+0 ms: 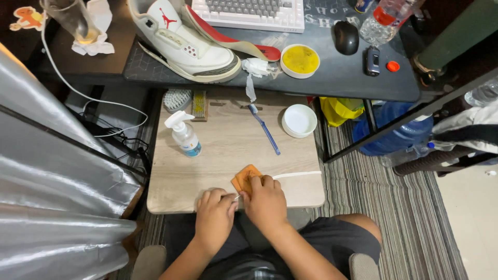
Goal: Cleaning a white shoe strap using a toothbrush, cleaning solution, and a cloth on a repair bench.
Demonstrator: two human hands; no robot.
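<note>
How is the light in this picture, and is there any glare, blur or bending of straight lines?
Head view: even indoor light, soft shadows under the hands; the silver sheet at left shows bright glare streaks; the white sneaker and blue toothbrush look sharp; the left hand and right hand are slightly soft; desk edges bow from wide-angle distortion.

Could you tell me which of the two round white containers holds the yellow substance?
The round container on the dark desk beside the sneaker; the lower one is white inside.
</note>
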